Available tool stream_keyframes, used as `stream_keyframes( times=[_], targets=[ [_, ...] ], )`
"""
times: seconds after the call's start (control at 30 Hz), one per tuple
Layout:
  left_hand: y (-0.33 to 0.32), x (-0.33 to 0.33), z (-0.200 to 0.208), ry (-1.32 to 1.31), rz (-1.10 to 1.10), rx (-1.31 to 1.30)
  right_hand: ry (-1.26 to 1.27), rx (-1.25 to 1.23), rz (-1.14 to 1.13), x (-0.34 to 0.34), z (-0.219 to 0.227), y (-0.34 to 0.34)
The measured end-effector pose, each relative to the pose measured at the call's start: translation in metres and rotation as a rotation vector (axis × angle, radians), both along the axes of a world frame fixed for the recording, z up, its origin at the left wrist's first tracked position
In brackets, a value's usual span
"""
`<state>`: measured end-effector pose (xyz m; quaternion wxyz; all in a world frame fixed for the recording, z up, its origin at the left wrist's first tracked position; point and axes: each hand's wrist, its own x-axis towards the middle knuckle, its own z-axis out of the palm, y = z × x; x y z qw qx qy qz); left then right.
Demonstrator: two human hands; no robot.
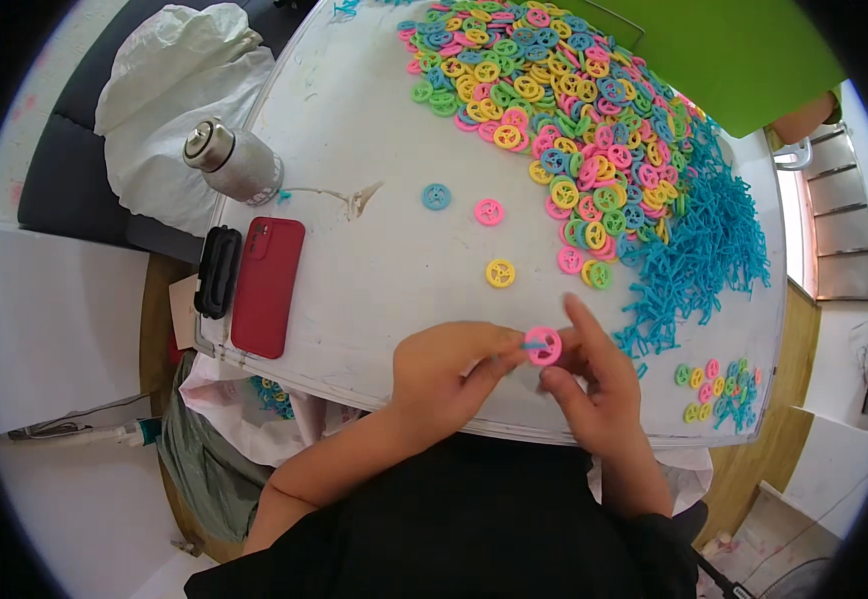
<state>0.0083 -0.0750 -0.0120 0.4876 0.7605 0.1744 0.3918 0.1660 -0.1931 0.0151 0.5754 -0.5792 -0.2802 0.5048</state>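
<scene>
A pink spoked plastic wheel (558, 346) is held just above the table's near edge, between my two hands. My left hand (449, 371) pinches a small blue plastic piece (534, 345), whose end lies against the middle of the wheel. With thumb and fingers at the wheel's right and lower rim, my right hand (598, 384) holds it while the index finger sticks up. Beyond the hands lie three loose wheels: a yellow wheel (501, 274), a pink wheel (489, 212) and a blue wheel (436, 197).
A big heap of coloured wheels (554, 90) covers the far right of the white table (354, 270), beside a pile of blue pieces (708, 235). Smaller wheels (705, 392) lie near right. At left are a red phone (267, 288), a black case (218, 272) and a metal bottle (239, 165).
</scene>
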Motion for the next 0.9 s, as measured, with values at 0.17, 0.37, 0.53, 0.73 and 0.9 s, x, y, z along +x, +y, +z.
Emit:
stream_keyframes(
  times=[0.17,0.37,0.53,0.73,0.9],
  targets=[
    [0.001,-0.002,-0.001,0.074,-0.05,-0.899,-1.315,0.616,0.375,0.007,0.007,0.006],
    [0.003,0.002,0.005,0.282,-0.13,-0.744,-1.127,0.616,0.273,0.01,-0.007,0.004],
    [0.007,0.007,0.014,0.1,-0.272,-0.044,0.132,-0.079,0.246,0.022,-0.001,-0.004],
    [0.0,-0.007,-0.003,0.196,-0.115,-0.384,-1.038,0.059,0.068,0.041,-0.009,0.023],
    [0.002,-0.007,-0.005,0.063,-0.09,-0.44,-1.666,-0.074,-0.007,0.039,-0.025,0.039]
  ],
)
